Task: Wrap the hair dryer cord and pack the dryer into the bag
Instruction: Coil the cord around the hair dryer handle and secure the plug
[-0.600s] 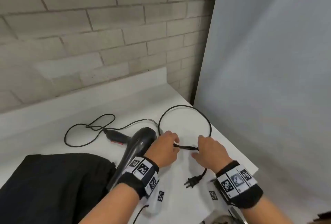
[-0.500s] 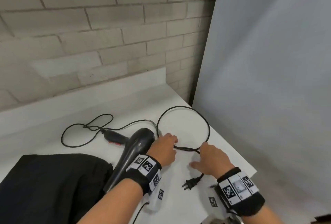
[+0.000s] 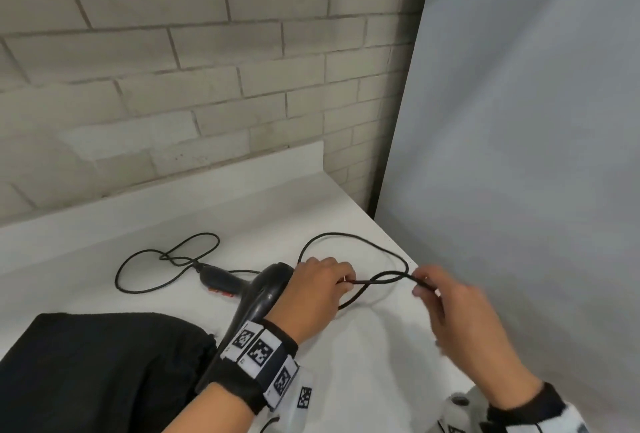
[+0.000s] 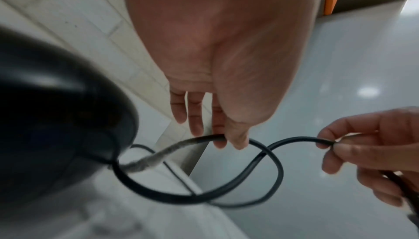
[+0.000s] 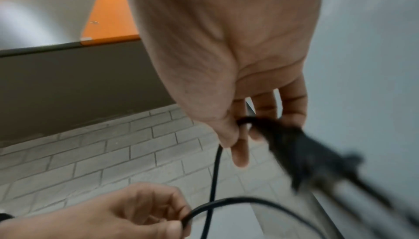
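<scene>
A: The black plastic plug [image 5: 301, 155] dangling from the right hand [image 5: 229, 60] is smeared by motion.

B: And the glossy black hair dryer [image 3: 263, 294] is half hidden behind the left hand [image 3: 311, 294].

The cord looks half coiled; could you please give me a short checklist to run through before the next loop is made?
1. Left hand pinches the cord: ok.
2. Right hand pinches the cord further along: ok.
3. Cord between the hands free of crossings: not ok, it crosses itself in a figure-eight in the left wrist view.
4. Plug under control: ok, it hangs just below the right fingers.
5. Slack by the dryer handle untangled: not ok, it lies looped over itself.
6. Bag open for the hair dryer: cannot tell.
</scene>
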A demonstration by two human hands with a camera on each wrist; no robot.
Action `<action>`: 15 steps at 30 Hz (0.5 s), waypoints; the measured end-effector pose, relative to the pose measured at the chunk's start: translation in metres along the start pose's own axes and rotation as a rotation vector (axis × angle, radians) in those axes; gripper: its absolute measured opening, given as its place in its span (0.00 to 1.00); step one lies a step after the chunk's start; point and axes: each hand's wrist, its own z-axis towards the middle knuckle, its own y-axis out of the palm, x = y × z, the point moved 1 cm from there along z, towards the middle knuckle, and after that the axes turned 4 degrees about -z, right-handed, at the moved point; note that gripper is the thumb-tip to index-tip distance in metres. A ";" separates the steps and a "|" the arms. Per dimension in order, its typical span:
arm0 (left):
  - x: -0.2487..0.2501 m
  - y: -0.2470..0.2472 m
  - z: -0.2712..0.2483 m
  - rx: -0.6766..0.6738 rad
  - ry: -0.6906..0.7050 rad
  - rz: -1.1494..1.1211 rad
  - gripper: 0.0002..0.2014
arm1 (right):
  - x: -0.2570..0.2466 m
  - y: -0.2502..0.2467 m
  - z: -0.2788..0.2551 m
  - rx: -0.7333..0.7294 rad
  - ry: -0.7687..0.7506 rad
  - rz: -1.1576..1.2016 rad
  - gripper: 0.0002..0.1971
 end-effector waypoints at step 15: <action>0.042 -0.136 -0.040 0.416 0.266 -0.289 0.06 | -0.088 -0.065 0.067 -0.399 -0.575 0.441 0.14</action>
